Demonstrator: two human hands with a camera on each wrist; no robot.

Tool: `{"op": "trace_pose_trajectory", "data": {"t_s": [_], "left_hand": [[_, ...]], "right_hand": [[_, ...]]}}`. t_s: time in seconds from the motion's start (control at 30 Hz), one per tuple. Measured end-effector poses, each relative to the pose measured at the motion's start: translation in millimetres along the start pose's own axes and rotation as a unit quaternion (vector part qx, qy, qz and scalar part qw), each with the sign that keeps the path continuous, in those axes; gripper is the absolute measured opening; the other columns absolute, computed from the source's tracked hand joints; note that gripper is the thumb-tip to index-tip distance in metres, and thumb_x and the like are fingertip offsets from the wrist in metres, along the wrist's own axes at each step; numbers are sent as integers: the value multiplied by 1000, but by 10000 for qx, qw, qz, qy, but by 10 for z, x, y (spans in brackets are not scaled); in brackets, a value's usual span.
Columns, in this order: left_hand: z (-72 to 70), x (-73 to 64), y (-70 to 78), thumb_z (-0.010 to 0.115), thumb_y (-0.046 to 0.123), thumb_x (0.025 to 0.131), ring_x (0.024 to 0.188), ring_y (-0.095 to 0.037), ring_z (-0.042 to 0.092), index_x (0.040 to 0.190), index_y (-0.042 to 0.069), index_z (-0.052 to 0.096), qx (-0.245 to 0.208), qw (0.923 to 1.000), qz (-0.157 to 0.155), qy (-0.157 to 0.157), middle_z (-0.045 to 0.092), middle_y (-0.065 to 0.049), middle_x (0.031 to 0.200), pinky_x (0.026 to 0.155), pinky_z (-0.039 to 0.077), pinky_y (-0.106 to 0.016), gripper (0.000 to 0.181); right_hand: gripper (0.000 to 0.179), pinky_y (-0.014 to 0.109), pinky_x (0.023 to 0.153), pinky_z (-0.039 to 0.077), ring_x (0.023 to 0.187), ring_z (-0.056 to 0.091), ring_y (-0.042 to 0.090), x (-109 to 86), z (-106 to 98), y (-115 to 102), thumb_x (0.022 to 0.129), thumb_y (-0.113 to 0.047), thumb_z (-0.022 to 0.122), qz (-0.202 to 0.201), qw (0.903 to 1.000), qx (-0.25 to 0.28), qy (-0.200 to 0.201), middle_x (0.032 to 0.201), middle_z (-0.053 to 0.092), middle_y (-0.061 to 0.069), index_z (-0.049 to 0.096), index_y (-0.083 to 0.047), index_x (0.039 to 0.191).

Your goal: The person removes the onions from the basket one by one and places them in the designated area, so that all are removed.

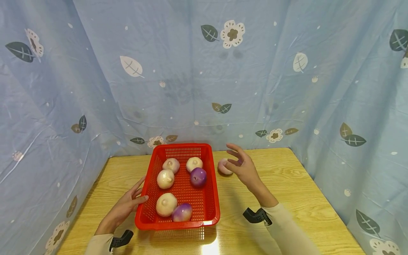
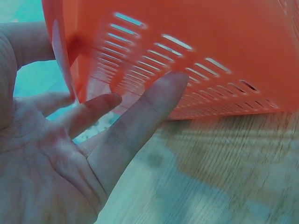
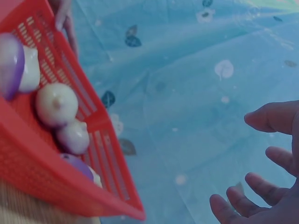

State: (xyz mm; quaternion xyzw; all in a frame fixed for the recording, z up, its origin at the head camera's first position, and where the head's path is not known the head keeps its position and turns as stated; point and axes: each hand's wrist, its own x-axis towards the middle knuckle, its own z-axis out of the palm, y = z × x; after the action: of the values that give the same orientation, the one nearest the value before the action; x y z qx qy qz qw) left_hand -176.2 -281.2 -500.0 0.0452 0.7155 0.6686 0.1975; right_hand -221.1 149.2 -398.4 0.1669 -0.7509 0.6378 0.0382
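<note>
A red plastic basket (image 1: pixel 175 226) stands on the wooden table with several round white and purple vegetables in it, onion- or turnip-like. Among them are a white one (image 1: pixel 166 204) and a purple one (image 1: pixel 198 177). My left hand (image 1: pixel 125 203) holds the basket's left side, thumb over the rim and fingers against the slotted outer wall (image 2: pixel 210 28). To the right of the basket, my right hand (image 1: pixel 243 170) is raised with fingers spread and nothing in them. Beside its fingertips lies a pale pink vegetable (image 1: pixel 224 167); something purple is mostly hidden behind the hand.
The wooden table (image 1: pixel 287 187) extends to both sides of the basket. A blue curtain (image 1: pixel 178 88) with leaves and flowers encloses the back and sides. Each wrist carries a black mount, one visible at the right sleeve (image 1: pixel 255 215).
</note>
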Motion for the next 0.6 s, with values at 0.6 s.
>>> {"op": "trace_pose_trajectory", "data": {"t_s": [0.6], "left_hand": [[3, -10, -7, 55, 14, 99, 124, -40, 56, 159, 28, 1, -2, 10000, 24, -61, 18, -33, 158, 90, 56, -50, 83]], "right_hand": [[62, 46, 103, 50, 139, 41, 35, 56, 432, -32, 88, -8, 70, 318, 9952, 414, -825, 154, 38, 8, 46, -19, 144]]}}
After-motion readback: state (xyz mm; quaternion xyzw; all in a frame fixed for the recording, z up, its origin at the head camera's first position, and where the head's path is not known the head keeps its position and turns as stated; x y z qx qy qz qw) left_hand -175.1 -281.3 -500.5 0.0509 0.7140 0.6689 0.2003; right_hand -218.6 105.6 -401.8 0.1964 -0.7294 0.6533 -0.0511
